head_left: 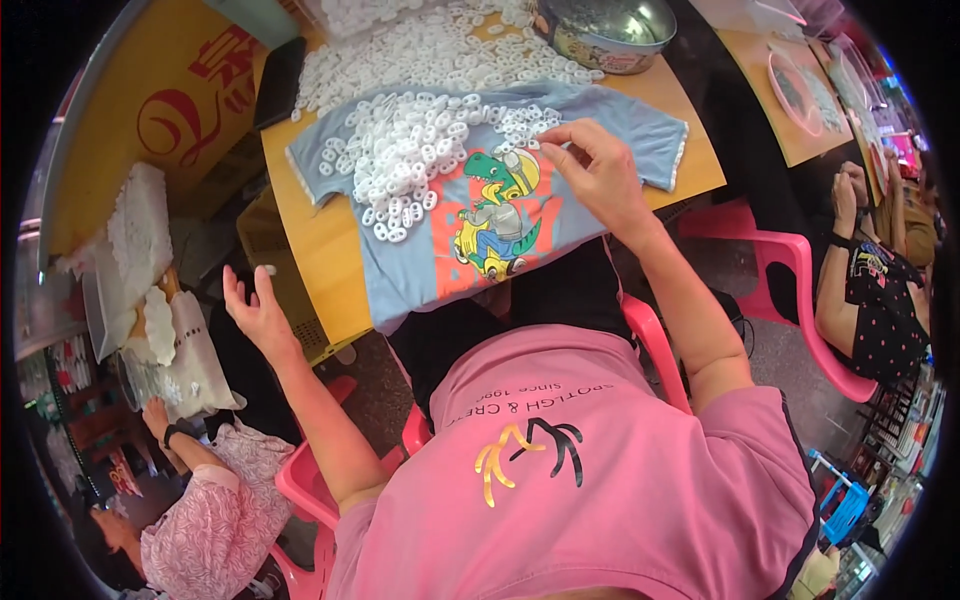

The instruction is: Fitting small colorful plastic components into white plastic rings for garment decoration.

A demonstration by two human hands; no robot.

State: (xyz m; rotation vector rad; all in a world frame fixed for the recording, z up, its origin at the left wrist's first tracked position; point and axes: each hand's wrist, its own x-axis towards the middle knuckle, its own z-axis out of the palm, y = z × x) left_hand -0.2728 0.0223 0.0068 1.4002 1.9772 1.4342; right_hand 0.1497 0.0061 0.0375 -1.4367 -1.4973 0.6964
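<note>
A light blue T-shirt (pixel 400 272) with a cartoon dinosaur print lies across the table edge and my lap. Heaped on it are small white oval plastic pieces (pixel 405 150), each with two holes. A smaller cluster of white pieces (pixel 522 125) lies right of the heap. At that cluster's right edge, my right hand (pixel 603 178) has thumb and forefinger pinched together; what is between them is too small to tell. My left hand (pixel 262 312) is off the table's left side, fingers apart. One white piece (pixel 269 270) shows at a fingertip; whether it is held is unclear.
More white pieces (pixel 420 50) cover the back of the wooden table (pixel 300 225). A round metal tin (pixel 607 40) stands at the back right, a black phone-like object (pixel 282 84) at the back left. People sit on both sides, with pink chairs (pixel 800 270) close by.
</note>
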